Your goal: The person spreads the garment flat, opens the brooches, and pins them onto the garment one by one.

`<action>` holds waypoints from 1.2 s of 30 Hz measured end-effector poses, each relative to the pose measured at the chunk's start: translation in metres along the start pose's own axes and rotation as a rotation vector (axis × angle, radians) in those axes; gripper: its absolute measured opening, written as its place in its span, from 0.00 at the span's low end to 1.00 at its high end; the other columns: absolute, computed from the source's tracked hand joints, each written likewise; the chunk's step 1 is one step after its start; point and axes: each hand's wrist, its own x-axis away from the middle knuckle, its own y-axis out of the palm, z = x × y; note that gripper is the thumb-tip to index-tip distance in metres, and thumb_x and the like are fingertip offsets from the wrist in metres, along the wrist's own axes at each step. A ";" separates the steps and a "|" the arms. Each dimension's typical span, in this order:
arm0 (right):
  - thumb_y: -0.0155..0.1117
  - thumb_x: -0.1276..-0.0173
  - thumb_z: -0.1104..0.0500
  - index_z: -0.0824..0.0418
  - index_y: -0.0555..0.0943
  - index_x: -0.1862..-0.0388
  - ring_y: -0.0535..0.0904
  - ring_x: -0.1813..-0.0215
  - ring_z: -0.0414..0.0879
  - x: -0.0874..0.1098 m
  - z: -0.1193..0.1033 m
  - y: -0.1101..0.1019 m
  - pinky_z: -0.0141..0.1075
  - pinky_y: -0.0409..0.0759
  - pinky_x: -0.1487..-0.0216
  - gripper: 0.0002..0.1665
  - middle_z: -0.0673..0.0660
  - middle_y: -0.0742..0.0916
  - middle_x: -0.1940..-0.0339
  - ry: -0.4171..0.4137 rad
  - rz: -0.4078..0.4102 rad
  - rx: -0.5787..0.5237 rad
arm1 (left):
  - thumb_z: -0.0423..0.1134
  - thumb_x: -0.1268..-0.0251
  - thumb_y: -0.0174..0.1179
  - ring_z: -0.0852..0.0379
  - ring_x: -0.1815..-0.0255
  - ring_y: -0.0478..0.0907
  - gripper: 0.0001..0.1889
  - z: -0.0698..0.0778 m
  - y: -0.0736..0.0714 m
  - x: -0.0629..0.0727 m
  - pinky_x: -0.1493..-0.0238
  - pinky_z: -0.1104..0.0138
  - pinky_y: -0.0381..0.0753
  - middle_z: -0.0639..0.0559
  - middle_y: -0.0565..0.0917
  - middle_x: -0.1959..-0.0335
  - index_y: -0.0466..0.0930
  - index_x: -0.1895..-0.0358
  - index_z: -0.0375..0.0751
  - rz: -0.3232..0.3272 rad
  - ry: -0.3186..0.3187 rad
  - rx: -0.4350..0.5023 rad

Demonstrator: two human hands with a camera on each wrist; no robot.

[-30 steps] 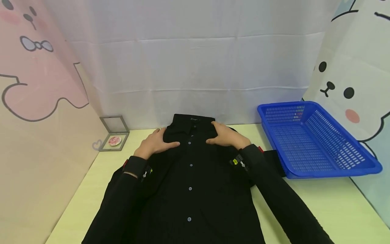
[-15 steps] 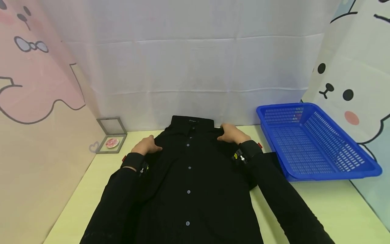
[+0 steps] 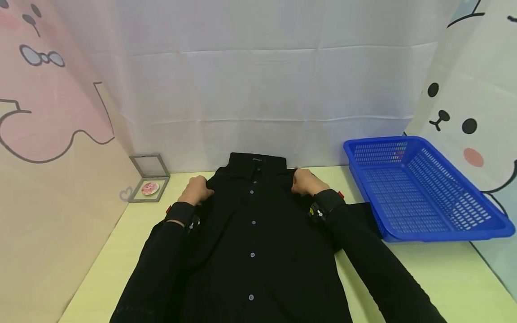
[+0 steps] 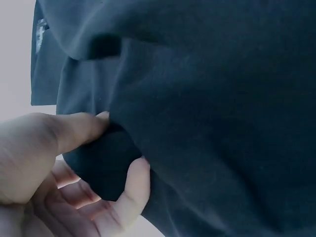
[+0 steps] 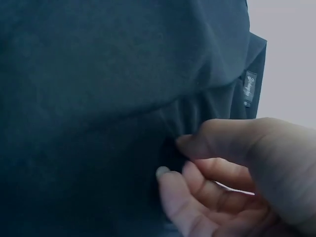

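A black button-up shirt (image 3: 238, 237) lies front side up, its collar (image 3: 258, 162) at the far end and a column of light buttons down the middle. At the shirt's left shoulder edge, my left hand (image 3: 195, 190) holds the cloth; in the left wrist view the thumb lies on top and the fingers curl in at the edge. My right hand (image 3: 308, 181) grips the opposite shoulder, its thumb and curled fingers pinching the cloth in the right wrist view. A label (image 5: 250, 89) shows inside the collar.
A blue plastic basket (image 3: 424, 197) stands on the right, close against a black sleeve end (image 3: 365, 215). At the back left sits a small grey hinged frame (image 3: 150, 177) with a pink-and-white round piece (image 3: 150, 188). A white curtain (image 3: 250, 89) hangs behind the table (image 3: 428, 278).
Both hands have moved outward from beside the collar to the shoulder edges, and their spread fingers have closed on the cloth. The collar and shoulders now lie more fully in sight.
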 end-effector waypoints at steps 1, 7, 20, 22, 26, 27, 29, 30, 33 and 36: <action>0.63 0.27 0.66 0.57 0.77 0.86 0.69 0.83 0.43 0.000 0.000 -0.002 0.38 0.70 0.71 0.23 0.51 0.74 0.88 -0.006 0.015 -0.005 | 0.36 0.27 0.63 0.44 0.77 0.84 0.14 0.000 -0.002 0.000 0.76 0.61 0.85 0.26 0.81 0.58 0.79 0.53 0.24 0.022 0.013 0.006; 0.59 0.29 0.67 0.53 0.67 0.88 0.59 0.83 0.43 0.006 -0.006 -0.022 0.40 0.64 0.68 0.27 0.49 0.65 0.89 -0.031 0.177 -0.085 | 0.35 0.27 0.60 0.42 0.72 0.80 0.11 0.000 -0.018 0.000 0.69 0.58 0.77 0.32 0.81 0.68 0.79 0.63 0.27 0.200 0.102 0.025; 0.55 0.31 0.68 0.70 0.82 0.65 0.79 0.71 0.56 0.019 -0.018 -0.057 0.44 0.77 0.63 0.08 0.66 0.85 0.68 -0.082 0.629 -0.177 | 0.32 0.27 0.57 0.31 0.60 0.83 0.13 0.011 -0.057 0.006 0.58 0.47 0.81 0.25 0.84 0.55 0.80 0.49 0.23 0.548 0.233 0.188; 0.56 0.32 0.68 0.72 0.83 0.63 0.82 0.67 0.59 0.020 -0.018 -0.058 0.47 0.79 0.60 0.10 0.69 0.87 0.64 -0.107 0.672 -0.175 | 0.33 0.28 0.58 0.31 0.60 0.83 0.13 0.011 -0.058 0.007 0.58 0.46 0.82 0.25 0.85 0.55 0.81 0.50 0.24 0.576 0.245 0.178; 0.60 0.35 0.67 0.68 0.82 0.73 0.77 0.73 0.54 0.023 -0.015 -0.054 0.43 0.75 0.65 0.09 0.64 0.83 0.75 -0.146 0.623 -0.110 | 0.33 0.30 0.61 0.34 0.67 0.83 0.11 0.007 -0.052 0.009 0.64 0.50 0.82 0.28 0.86 0.64 0.83 0.58 0.24 0.529 0.255 0.104; 0.61 0.35 0.67 0.66 0.81 0.77 0.73 0.76 0.51 0.023 -0.014 -0.052 0.41 0.72 0.68 0.10 0.61 0.80 0.79 -0.152 0.572 -0.085 | 0.34 0.30 0.61 0.37 0.70 0.82 0.10 0.005 -0.049 0.010 0.67 0.53 0.80 0.30 0.85 0.67 0.82 0.61 0.25 0.490 0.247 0.082; 0.63 0.36 0.67 0.61 0.77 0.84 0.67 0.81 0.46 0.024 -0.011 -0.048 0.37 0.65 0.72 0.15 0.55 0.75 0.85 -0.160 0.440 -0.039 | 0.35 0.29 0.61 0.42 0.75 0.78 0.11 0.000 -0.042 0.012 0.71 0.57 0.76 0.34 0.82 0.72 0.81 0.65 0.27 0.377 0.215 0.036; 0.63 0.36 0.67 0.59 0.75 0.86 0.63 0.82 0.44 0.024 -0.009 -0.046 0.36 0.62 0.72 0.18 0.52 0.72 0.87 -0.162 0.360 -0.026 | 0.37 0.29 0.61 0.45 0.77 0.78 0.11 -0.002 -0.039 0.013 0.72 0.59 0.75 0.37 0.81 0.73 0.80 0.65 0.29 0.308 0.193 0.014; 0.62 0.34 0.68 0.53 0.69 0.88 0.59 0.82 0.42 0.024 -0.005 -0.039 0.36 0.58 0.73 0.24 0.49 0.68 0.88 -0.153 0.128 -0.014 | 0.40 0.28 0.60 0.48 0.78 0.78 0.13 -0.009 -0.029 0.017 0.76 0.62 0.78 0.40 0.79 0.73 0.81 0.64 0.30 0.083 0.115 -0.046; 0.60 0.32 0.68 0.51 0.67 0.87 0.61 0.81 0.42 0.022 0.000 -0.030 0.37 0.60 0.72 0.25 0.49 0.69 0.87 -0.129 -0.028 -0.004 | 0.42 0.27 0.61 0.45 0.75 0.82 0.15 -0.014 -0.020 0.019 0.77 0.61 0.84 0.35 0.81 0.66 0.82 0.56 0.28 -0.084 0.051 -0.082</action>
